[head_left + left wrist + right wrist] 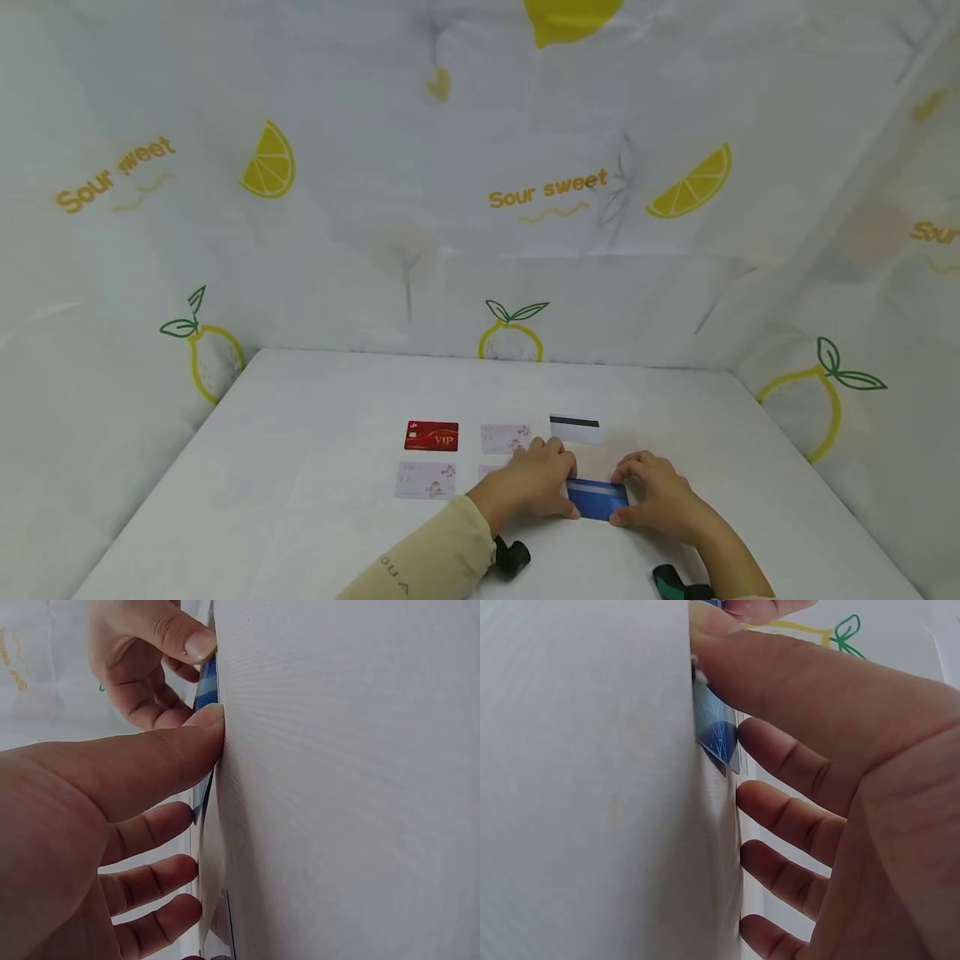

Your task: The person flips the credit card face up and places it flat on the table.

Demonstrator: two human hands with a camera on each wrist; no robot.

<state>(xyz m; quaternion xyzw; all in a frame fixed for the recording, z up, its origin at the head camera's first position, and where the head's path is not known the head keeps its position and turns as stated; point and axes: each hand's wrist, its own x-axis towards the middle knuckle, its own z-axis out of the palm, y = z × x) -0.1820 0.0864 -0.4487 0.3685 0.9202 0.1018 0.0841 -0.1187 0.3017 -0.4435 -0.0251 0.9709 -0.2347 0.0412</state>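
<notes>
A blue card (597,502) with a pale stripe lies at the front right of the group of cards. My left hand (536,479) grips its left short side between thumb and forefinger. At the opposite side my right hand (660,494) holds it the same way, thumb on the near corner and forefinger on the far one. Both wrist views show the card nearly edge-on, close to the tabletop. Behind it rests a white card (576,429) with a black stripe. Left of that is a pale pink VIP card (505,438); the left hand partly covers another pink card (489,472).
A red VIP card (431,437) and a pale pink VIP card (425,481) lie farther left on the white table (300,467). A lemon-print sheet (337,275) hangs around the back and sides. Dark wrist gear (512,558) sits beneath the left forearm.
</notes>
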